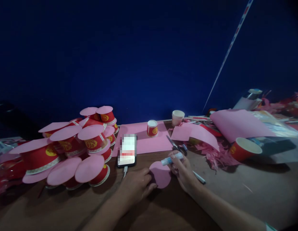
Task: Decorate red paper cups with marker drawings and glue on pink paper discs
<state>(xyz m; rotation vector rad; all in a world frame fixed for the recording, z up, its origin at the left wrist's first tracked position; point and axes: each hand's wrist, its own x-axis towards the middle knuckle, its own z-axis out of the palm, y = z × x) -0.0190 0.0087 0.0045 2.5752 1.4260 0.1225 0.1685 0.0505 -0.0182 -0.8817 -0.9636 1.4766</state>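
A round pink paper disc [160, 175] lies on the brown table in front of me. My left hand [137, 183] has its thumb and curled fingers on the disc's left edge, holding it. My right hand [181, 170] grips a white and pale blue tube, apparently a glue stick [176, 157], with its end over the disc's upper right edge. Just beyond that hand are dark-handled scissors [179, 148]. A white marker [199, 177] lies to its right. Farther back, a red paper cup [152, 129] stands upside down on a pink sheet [136, 129].
Stacked red cups with pink discs [91, 138] crowd the left. A phone [128, 150] with a plugged-in cable lies left of centre. To the right are a tipped red cup [245, 150], pink paper [242, 123] and shredded scraps [212, 154]. A white cup [177, 118] stands by the blue wall.
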